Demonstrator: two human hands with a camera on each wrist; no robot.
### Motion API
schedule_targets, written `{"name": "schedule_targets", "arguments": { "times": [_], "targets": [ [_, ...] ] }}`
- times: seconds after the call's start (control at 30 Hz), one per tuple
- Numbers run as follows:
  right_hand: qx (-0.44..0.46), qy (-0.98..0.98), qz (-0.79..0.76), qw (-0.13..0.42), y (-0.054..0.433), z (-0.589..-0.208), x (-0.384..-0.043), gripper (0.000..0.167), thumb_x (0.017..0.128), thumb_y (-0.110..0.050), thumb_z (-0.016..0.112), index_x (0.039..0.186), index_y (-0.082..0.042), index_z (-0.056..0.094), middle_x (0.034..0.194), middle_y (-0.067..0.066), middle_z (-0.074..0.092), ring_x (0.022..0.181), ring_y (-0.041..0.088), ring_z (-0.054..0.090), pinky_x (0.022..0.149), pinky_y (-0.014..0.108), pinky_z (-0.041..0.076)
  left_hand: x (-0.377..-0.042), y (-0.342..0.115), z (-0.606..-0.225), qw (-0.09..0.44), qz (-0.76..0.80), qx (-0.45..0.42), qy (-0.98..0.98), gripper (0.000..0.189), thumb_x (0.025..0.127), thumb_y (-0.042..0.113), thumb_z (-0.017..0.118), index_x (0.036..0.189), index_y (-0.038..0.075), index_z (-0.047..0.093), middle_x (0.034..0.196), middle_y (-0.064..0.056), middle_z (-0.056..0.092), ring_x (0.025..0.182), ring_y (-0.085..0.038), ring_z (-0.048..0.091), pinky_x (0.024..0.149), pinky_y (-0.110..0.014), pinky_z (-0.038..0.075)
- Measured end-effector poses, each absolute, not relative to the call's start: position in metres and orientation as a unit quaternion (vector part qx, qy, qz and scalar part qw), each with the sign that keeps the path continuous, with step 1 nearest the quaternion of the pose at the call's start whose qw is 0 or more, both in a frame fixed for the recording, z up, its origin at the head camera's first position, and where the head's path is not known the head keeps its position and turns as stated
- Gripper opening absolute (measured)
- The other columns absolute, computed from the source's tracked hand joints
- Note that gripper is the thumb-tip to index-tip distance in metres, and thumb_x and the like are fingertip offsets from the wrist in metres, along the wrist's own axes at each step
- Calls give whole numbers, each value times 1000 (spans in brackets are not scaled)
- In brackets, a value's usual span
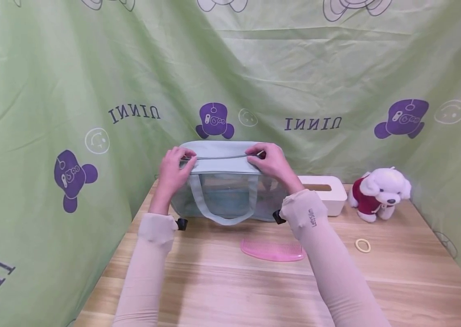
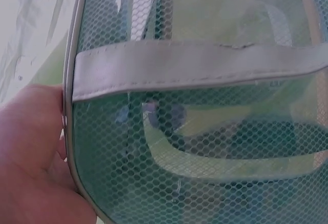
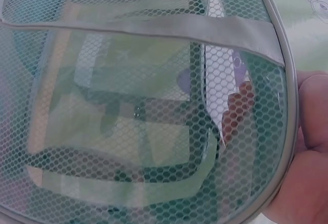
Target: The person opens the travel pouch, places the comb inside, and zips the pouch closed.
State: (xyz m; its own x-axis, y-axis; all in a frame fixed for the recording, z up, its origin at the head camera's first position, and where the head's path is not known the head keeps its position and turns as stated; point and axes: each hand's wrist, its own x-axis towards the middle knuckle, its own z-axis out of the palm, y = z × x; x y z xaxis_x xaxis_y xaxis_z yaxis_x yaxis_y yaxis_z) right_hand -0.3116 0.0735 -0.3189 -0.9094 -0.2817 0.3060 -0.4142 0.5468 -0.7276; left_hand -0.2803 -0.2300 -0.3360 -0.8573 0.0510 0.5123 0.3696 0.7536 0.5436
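Note:
A pale blue-grey bag [image 1: 226, 165] with see-through mesh sides stands upright at the back of the table, a strap handle [image 1: 224, 221] hanging down its front. A dark zipper line runs across its top. With thumb and fingers, my left hand [image 1: 175, 168] pinches the top near the zipper's left end. The right hand [image 1: 270, 160] pinches it near the right end, where a small dark gap shows between thumb and fingers. In the left wrist view the mesh side [image 2: 205, 137] fills most of the picture. Dim shapes inside the bag cannot be told apart.
A pink comb [image 1: 273, 251] lies in front of the bag. Behind the right forearm stands a white tissue box [image 1: 333, 200], with a white plush dog [image 1: 379, 193] in red beside it. A pale yellow ring [image 1: 363, 245] lies at right. Green printed curtain [image 1: 296, 81] surrounds the table.

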Motion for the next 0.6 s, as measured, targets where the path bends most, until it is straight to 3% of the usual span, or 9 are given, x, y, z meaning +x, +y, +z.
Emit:
{"name": "schedule_targets", "arguments": {
  "times": [0.37,0.6],
  "targets": [
    [191,-868,454,59,85,-322,-308,24,96,-15,71,119,-9,77,115,12,76,91,21,66,82,28,49,-281,-228,-335,223,-290,-127,-922,26,104,26,59,117,7,71,114,-15,70,110,-35,62,102,-55,44],
    [202,-856,470,77,99,-323,-297,29,96,-12,70,124,-4,73,122,19,72,108,31,69,99,41,54,-283,-231,-331,186,-265,-136,-936,27,103,23,59,119,5,72,122,-16,72,122,-36,60,110,-54,41]
  ]
}}
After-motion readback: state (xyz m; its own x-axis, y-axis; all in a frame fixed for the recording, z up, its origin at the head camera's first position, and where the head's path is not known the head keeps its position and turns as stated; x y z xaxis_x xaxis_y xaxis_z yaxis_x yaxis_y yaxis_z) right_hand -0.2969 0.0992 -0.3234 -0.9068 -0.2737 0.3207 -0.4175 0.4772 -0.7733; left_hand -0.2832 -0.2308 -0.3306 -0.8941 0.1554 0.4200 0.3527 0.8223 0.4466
